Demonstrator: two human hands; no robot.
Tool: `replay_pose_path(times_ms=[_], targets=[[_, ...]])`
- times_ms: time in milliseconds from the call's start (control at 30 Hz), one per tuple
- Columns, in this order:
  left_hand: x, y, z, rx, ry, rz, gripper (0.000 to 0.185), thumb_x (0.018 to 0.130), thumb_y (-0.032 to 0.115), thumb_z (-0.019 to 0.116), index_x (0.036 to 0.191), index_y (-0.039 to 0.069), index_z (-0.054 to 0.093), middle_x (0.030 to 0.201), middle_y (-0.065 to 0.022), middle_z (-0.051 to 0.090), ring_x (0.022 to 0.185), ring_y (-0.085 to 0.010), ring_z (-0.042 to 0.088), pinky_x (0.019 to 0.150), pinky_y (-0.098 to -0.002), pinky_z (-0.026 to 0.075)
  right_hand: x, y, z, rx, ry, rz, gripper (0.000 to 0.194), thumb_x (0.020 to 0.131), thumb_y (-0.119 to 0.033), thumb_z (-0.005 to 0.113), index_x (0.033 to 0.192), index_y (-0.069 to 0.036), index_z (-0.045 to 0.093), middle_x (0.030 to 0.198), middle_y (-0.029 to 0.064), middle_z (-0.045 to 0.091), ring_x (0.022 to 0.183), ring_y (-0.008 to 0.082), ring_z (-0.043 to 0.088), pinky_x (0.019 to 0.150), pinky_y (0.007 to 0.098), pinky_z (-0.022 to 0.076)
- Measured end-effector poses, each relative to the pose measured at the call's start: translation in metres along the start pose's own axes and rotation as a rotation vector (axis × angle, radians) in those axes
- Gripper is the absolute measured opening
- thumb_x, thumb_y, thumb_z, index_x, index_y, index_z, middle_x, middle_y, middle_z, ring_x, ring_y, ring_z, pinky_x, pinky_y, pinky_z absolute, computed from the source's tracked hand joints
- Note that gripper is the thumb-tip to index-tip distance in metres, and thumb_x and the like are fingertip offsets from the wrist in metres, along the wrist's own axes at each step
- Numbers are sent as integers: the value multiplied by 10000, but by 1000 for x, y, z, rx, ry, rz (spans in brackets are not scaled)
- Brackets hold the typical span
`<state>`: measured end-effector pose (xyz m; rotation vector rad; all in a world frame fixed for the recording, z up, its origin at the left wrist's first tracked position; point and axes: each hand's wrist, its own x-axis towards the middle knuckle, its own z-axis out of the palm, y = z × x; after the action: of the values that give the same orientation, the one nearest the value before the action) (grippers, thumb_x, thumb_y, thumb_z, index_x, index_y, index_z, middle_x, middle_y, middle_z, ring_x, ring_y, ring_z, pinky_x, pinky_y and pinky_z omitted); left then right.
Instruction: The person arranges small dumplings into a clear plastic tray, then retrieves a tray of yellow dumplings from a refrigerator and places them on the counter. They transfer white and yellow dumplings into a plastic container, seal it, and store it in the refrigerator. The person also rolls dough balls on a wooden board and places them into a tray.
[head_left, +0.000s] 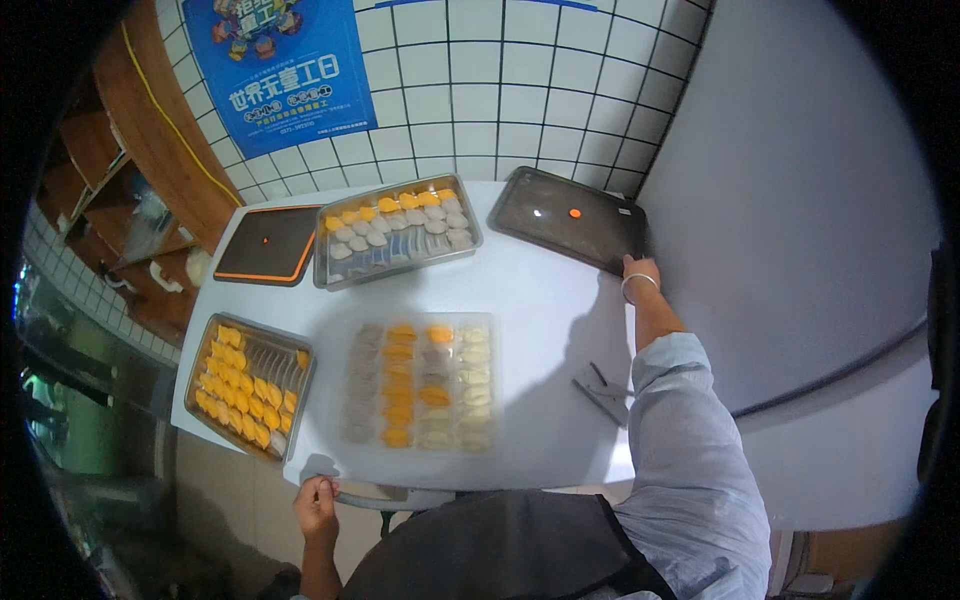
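Note:
My right hand (642, 276), with a bangle at the wrist, grips the near right corner of a dark rectangular lid (555, 217) by the tiled wall. My left hand (318, 501) hangs at the table's front edge, fingers curled; whether it holds anything cannot be told. In the middle lies a covered clear plastic box (493, 375) with columns of grey, orange and pale dumplings. A metal tray (397, 271) of orange and grey dumplings stands at the back. Another metal tray (304, 390), mostly of orange dumplings, is at the left.
A dark lid with an orange rim (262, 251) lies at the back left of the white table (547, 300). A grey clip-like tool (604, 394) is near the right edge. A large grey panel (795, 195) stands at the right, a wooden shelf (161, 150) at the left.

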<state>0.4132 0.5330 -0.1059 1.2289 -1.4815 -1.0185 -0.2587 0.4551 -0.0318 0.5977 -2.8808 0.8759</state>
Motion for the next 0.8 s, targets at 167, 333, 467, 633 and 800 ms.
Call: replay_pose_path(times_ms=[167,333,467,633,800], targets=[[28,53,-8,61,12,118,149,928,89,465,870,-21,545,789,-63,572,686,-125,513,668,-262,443,47,12,26,207,-253,299,449,821,-368,608,1030,29,621,1125,227,587,989,358,596,837,416,474],[83,111,-3,235,-40,220,155,914,66,449,866,-31,560,769,-77,579,694,-143,541,671,-269,450,34,-4,-11,688,-51,384,427,846,-351,596,1056,21,606,1057,220,609,863,296,605,796,384,455],[147,138,11,256,-120,351,164,898,58,458,862,-28,593,777,-77,605,718,-142,569,689,-261,459,-10,-26,-76,542,437,-300,298,913,-283,512,948,2,590,840,77,625,722,197,542,670,338,452],[246,154,66,82,-226,311,245,916,221,505,960,-5,586,876,-52,588,831,-119,551,753,-266,447,-24,-67,-115,1042,149,-410,269,924,-263,491,927,-13,591,804,21,603,698,121,513,663,294,442],[339,156,85,-665,-346,-326,614,924,541,351,1167,4,525,1197,-102,519,1097,-223,483,945,-391,366,-57,-167,-10,729,-198,-513,248,893,-226,513,941,-8,620,851,96,634,789,209,575,729,318,447]])
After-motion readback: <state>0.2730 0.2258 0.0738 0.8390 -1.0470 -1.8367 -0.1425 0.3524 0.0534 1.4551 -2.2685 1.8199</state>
